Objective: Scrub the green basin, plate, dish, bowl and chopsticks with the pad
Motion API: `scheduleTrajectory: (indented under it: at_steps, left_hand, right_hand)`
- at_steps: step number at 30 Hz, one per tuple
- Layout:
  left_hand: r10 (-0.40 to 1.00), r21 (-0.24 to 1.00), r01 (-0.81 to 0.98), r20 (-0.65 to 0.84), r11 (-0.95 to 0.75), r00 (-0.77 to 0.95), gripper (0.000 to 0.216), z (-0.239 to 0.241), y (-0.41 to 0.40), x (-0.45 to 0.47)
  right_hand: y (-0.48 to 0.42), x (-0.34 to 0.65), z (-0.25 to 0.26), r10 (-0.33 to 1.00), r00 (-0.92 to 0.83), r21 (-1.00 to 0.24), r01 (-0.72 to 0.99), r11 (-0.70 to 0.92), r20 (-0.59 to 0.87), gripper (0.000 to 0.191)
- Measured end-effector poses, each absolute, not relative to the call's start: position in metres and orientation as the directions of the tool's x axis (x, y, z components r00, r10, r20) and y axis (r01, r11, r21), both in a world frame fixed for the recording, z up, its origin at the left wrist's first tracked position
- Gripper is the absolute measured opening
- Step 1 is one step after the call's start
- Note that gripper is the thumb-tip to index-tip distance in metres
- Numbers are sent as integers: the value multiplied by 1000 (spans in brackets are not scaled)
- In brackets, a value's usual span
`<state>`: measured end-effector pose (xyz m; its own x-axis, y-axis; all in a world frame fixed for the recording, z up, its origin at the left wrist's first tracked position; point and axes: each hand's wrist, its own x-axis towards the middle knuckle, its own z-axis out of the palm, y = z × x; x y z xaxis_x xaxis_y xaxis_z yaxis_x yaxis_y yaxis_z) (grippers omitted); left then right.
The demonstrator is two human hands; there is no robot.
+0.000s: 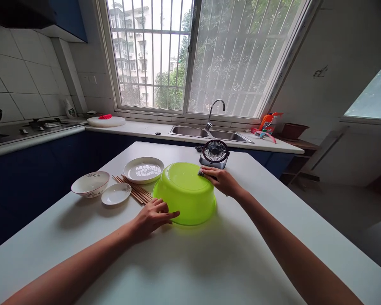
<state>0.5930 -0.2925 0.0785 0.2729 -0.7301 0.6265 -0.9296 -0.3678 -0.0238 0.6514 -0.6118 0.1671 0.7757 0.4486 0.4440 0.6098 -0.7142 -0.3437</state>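
head view: we judge we are scrubbing the upturned green basin (184,192) on the white table (209,262). our left hand (152,216) braces its near rim, fingers flat together; our right hand (220,180) presses a dark scrubber (202,173) on its far side, fingers closed over it. next, we'd sweep across the base.

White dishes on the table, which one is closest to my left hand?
The small shallow white dish, lying just left of the chopsticks. The patterned bowl sits farther left, and the round plate lies farther back, so both are farther from the left hand.
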Motion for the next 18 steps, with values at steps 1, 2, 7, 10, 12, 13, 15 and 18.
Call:
scheduleTrajectory:
  at_steps: [1,2,7,10,12,13,15,18]
  left_hand:
    - [-728,-29,-929,631,-369,269,31,78,-293,593]
    - [-722,-31,-929,640,-368,265,31,78,-293,594]
    - [-695,3,-927,661,-374,282,32,76,-295,594]
    - [-700,-11,-928,660,-371,273,31,78,-295,593]
    - [-711,-25,-925,648,-380,275,31,81,-295,591]
    - [-714,-30,-922,643,-385,277,31,82,-295,590]
    - [-716,-37,-918,638,-394,282,32,85,-295,588]
    - [-715,-45,-922,646,-384,267,31,87,-295,586]
  right_hand:
    - [-611,647,165,444,768,-341,615,-711,461,33]
    - [-610,643,163,441,761,-339,621,-707,475,33]
    - [-598,615,158,426,721,-346,657,-669,546,32]
    - [-586,599,158,428,689,-334,685,-647,585,32]
    - [-577,589,158,427,666,-324,703,-633,611,31]
    - [-573,585,158,425,657,-322,711,-626,623,31]
    - [-567,577,159,418,645,-326,721,-612,640,31]
    - [-562,568,161,414,634,-358,740,-569,653,32]
